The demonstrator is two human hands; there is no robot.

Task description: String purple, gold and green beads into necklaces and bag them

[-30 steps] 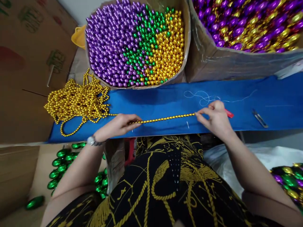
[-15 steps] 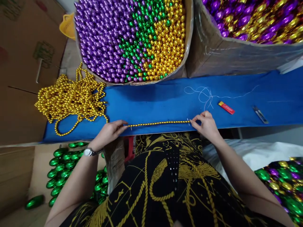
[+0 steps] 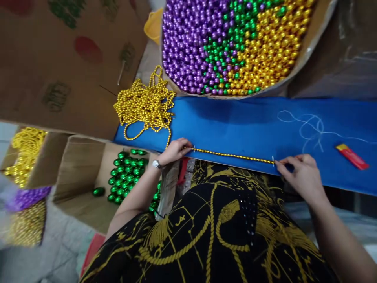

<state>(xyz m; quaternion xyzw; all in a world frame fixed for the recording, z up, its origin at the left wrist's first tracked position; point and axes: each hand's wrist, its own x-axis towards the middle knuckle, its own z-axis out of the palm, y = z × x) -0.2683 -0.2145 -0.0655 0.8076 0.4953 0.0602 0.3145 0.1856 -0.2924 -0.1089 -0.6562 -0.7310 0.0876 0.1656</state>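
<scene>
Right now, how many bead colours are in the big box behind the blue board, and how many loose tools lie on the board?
Bead colours in the box: 3 (purple, green, gold)
Lighter on the board: 1
White thread: 1
Total: 5

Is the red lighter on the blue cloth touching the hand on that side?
Apart. The head view shows bare blue cloth between the red lighter and the right hand.
</scene>
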